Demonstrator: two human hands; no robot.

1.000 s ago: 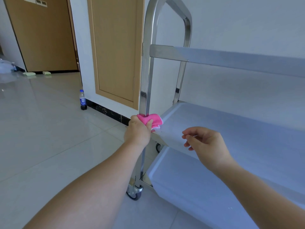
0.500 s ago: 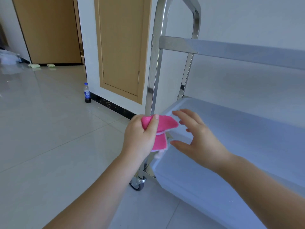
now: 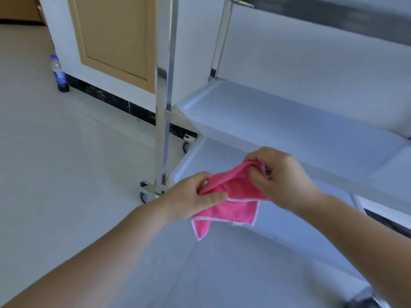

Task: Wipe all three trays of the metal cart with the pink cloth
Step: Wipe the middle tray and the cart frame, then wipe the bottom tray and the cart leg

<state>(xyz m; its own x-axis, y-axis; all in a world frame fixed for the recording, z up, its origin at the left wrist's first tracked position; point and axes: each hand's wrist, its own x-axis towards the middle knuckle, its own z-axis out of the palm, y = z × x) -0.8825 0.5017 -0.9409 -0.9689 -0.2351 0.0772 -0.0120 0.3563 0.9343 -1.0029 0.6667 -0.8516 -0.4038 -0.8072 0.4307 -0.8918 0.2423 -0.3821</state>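
Note:
The pink cloth (image 3: 231, 203) with a pale hem hangs partly unfolded in the air in front of the metal cart, between both hands. My left hand (image 3: 191, 196) pinches its left edge. My right hand (image 3: 278, 176) grips its upper right corner with curled fingers. Behind the hands lies the cart's middle tray (image 3: 278, 121), and below it the bottom tray (image 3: 200, 156). The top tray (image 3: 333, 16) shows only as a metal edge at the upper right. The cloth touches no tray.
The cart's upright post (image 3: 163, 96) and castor wheel (image 3: 144, 195) stand left of the hands. A plastic bottle (image 3: 59, 73) stands on the tiled floor by the wall. A wooden door panel (image 3: 115, 38) is behind the cart.
The cloth has come off the middle tray's corner and opened out. My right hand has taken hold of it, and both hands have dropped lower in front of the bottom tray. The view has tilted down.

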